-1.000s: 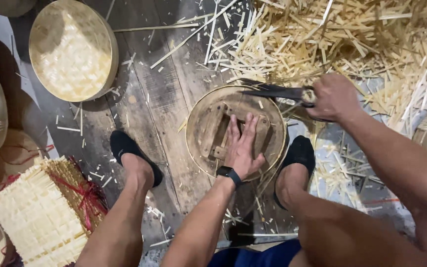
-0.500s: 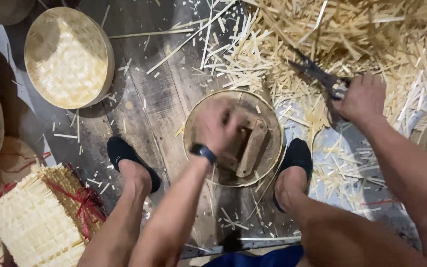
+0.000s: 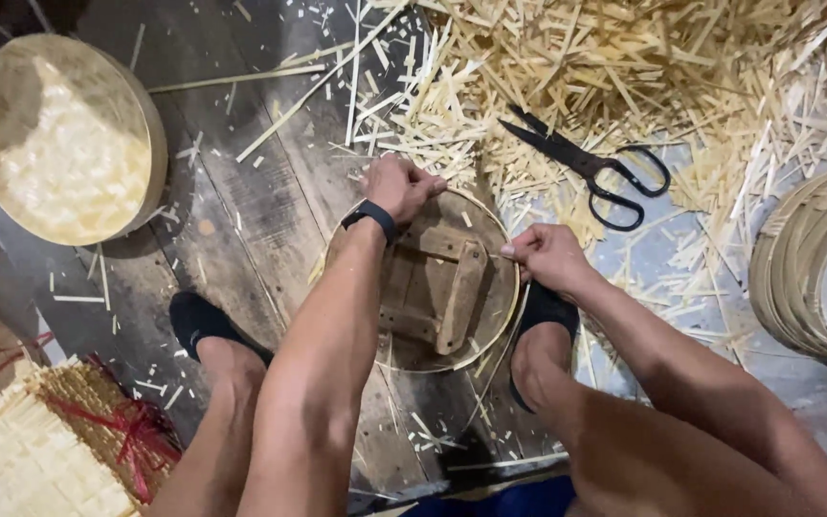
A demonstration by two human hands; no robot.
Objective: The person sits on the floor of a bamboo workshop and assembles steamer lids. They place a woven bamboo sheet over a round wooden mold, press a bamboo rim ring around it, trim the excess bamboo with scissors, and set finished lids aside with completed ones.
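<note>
Left-hand grip [image 3: 397, 185] is curled shut over the far rim of the round bamboo frame [image 3: 504, 251], at about 11 o'clock on its ring, a black band at the wrist. At about 3 o'clock on the same ring, the right hand [image 3: 547, 257] pinches the thin rim strip between thumb and fingertips. The frame lies flat on the floor between the person's two black-shod feet, with a small wooden block form [image 3: 437, 284] sitting inside it.

Half a second earlier the left hand lay flat on the block in the middle and the right hand was out at 2 o'clock by the scissors [image 3: 588, 168]; now both hands have come onto the rim, and the black scissors lie alone, blades apart, on the offcuts.

From the left: a bundle of split slats tied with red cord [image 3: 45, 443] at 8 o'clock, a finished round woven lid [image 3: 59, 137] at 10 o'clock, dark floor planks [image 3: 241, 220] strewn with slivers, a deep heap of pale bamboo strips [image 3: 643, 67] from 12 to 2 o'clock, and a stack of bent hoops [image 3: 806, 268] at 3 o'clock.
</note>
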